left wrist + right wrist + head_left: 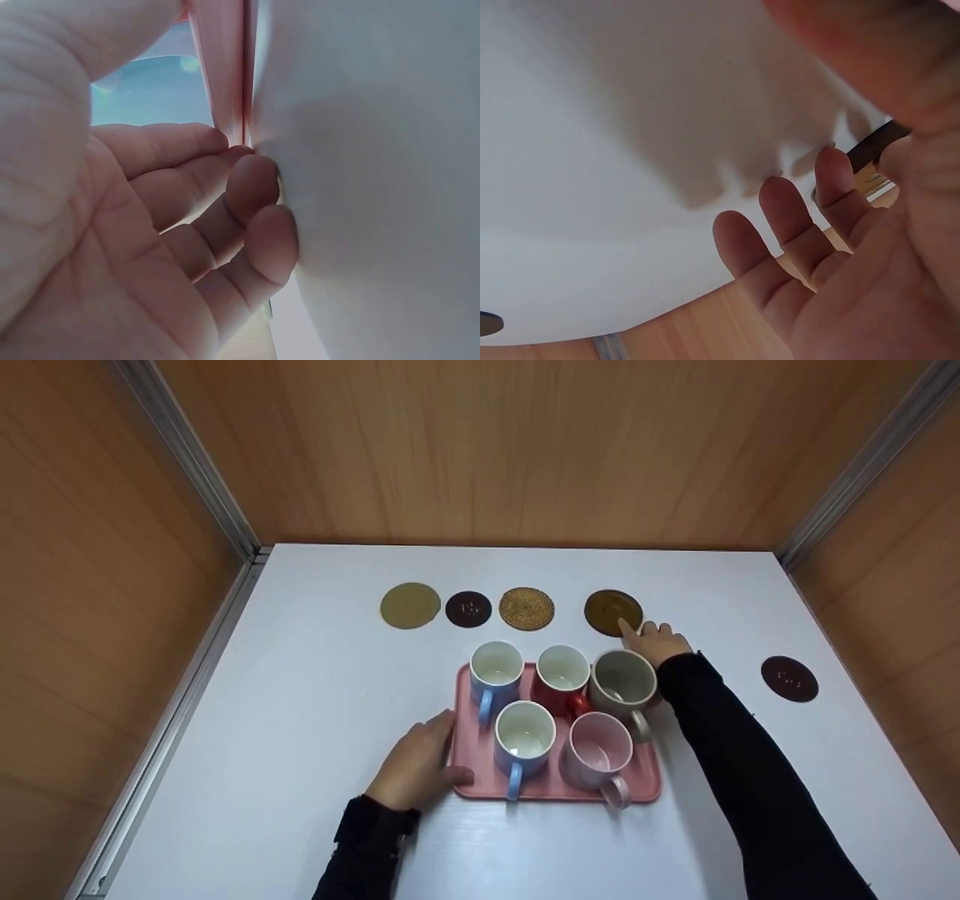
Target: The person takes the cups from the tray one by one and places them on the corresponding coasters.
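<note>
A pink tray [468, 735] bears two light-blue mugs [525, 731], a red mug [562, 669], a grey-beige mug [623, 676] and a pink mug [598, 742]. All stand upright, pale or pink inside. At the tray's left side, my left hand [417, 765] grips the edge, its thumb over the rim and its fingers along the outer wall. Beyond the grey-beige mug, my right hand [657, 643] reaches out and its index finger touches the near edge of a round brown coaster [611, 610]. The other right fingers [784, 206] are loosely bent over the white table.
Left of that coaster lie a woven tan coaster [526, 609], a dark brown one [469, 609] and an olive-green one [410, 605]. Another dark brown coaster [790, 679] is at the right. Wooden panels [480, 450] enclose the white table [315, 660] at the back and both sides.
</note>
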A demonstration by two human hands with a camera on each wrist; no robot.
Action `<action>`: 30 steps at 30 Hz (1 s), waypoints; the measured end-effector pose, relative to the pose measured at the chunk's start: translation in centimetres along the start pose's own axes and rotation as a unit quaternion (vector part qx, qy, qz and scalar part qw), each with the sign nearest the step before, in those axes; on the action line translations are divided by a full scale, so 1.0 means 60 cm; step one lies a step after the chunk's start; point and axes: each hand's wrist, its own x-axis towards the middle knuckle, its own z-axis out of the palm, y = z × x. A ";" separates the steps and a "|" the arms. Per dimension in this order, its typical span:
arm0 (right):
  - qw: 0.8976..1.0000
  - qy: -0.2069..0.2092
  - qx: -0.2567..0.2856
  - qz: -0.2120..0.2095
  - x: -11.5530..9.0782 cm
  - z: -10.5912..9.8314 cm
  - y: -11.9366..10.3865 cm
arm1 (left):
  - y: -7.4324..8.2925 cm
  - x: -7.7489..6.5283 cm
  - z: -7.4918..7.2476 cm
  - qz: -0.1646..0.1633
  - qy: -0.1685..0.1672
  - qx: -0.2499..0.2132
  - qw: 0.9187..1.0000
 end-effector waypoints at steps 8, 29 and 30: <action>0.999 0.033 0.012 0.002 -0.018 0.009 0.000 | -0.002 0.003 -0.002 -0.008 -0.010 -0.009 1.000; 0.952 0.157 0.148 0.216 -0.202 0.127 0.151 | -0.009 0.006 0.001 -0.019 -0.011 -0.045 0.999; 0.951 0.149 0.152 0.225 -0.207 0.129 0.159 | -0.009 0.006 0.000 -0.017 -0.009 -0.045 0.999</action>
